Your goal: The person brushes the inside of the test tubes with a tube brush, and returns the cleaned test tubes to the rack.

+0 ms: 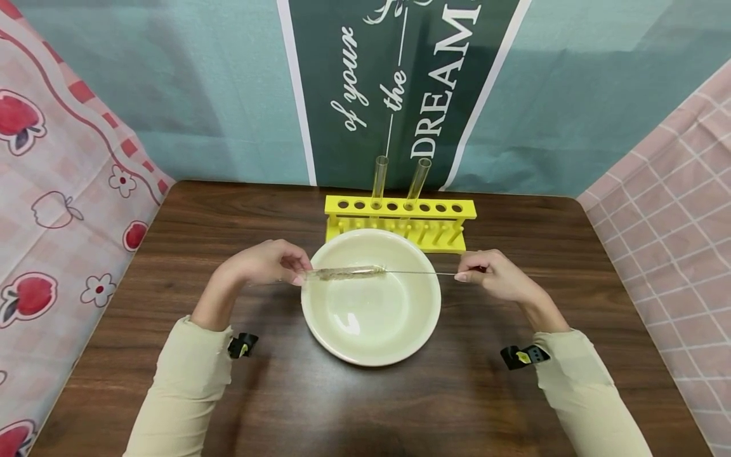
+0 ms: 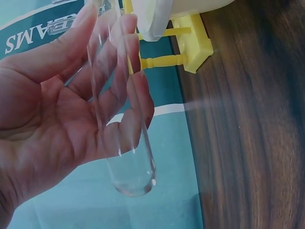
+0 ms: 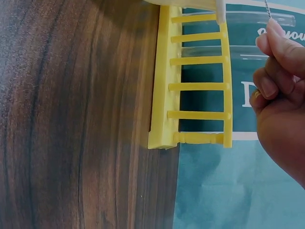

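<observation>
My left hand [image 1: 267, 261] holds a clear glass test tube [image 2: 131, 174] near its rounded closed end, thumb against fingers. The tube lies nearly level above a cream bowl [image 1: 371, 333], its mouth pointing right. Inside it sit the bristles of a test tube brush [image 1: 348, 273], with a tuft showing at the mouth. The brush's thin wire handle runs right across the bowl to my right hand [image 1: 495, 274], which pinches it between thumb and curled index finger. In the right wrist view the pinched wire looks twisted [image 3: 268, 8].
Behind the bowl stands a yellow test tube rack [image 1: 457, 209], partly hidden by its rim. Two upright test tubes, a left one [image 1: 379, 181] and a right one [image 1: 419, 181], stand in it. All rest on a dark wooden table [image 1: 365, 412], with patterned cloths hanging around it.
</observation>
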{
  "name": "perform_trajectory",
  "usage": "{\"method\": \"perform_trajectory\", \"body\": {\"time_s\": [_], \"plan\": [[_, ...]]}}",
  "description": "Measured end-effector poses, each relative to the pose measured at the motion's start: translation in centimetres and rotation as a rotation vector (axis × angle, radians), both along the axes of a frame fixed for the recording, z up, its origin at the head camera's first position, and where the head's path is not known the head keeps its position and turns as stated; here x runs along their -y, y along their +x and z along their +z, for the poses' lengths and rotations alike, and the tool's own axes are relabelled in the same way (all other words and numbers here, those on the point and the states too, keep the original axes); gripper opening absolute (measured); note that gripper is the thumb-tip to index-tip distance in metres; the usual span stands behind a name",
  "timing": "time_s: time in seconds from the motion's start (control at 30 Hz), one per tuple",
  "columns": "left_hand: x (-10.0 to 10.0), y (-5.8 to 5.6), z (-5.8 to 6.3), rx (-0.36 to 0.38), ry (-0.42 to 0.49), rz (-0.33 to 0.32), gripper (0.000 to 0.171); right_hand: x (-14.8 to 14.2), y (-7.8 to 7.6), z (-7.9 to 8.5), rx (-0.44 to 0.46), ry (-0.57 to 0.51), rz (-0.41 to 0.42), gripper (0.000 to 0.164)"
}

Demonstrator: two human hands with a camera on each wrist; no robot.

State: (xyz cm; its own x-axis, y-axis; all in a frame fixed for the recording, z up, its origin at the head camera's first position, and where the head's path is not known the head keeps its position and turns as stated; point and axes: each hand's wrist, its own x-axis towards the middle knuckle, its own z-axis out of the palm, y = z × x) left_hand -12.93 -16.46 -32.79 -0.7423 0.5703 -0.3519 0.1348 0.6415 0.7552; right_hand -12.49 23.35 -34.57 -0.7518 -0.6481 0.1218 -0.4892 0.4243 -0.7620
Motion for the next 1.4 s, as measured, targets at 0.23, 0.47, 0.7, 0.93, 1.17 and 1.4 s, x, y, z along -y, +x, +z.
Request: {"method": "perform_trajectory", "body": {"time_s": [0.23,0.47,0.7,0.93,1.17,1.4], "plan": [[0.5,0.2,0.1,0.015,0.001,-0.001,0.015,-0.5,0.0,-0.2,0.014,-0.027,0.01,0.03],[1.5,0.2,-0.2,0.007,-0.023,0.013,0.015,-2.8,-0.6,-2.5,0.03,-0.028,-0.007,0.031],[1.8,0.2,-0.2,0.019,-0.004,0.015,0.015,-3.7,-0.9,-3.4,0.024,-0.038,-0.001,0.032],[2.4,0.4,-0.1,0.036,-0.014,0.023,0.015,-4.1,-0.6,-3.1,0.058,-0.048,-0.013,0.031],[2.6,0.5,0.1,0.031,-0.008,0.023,0.015,-4.3,-0.5,-2.9,0.066,-0.065,-0.001,0.029],[2.9,0.8,0.1,0.023,-0.007,0.033,0.016,-4.5,-0.4,-3.0,0.081,-0.07,0.017,0.029]]}}
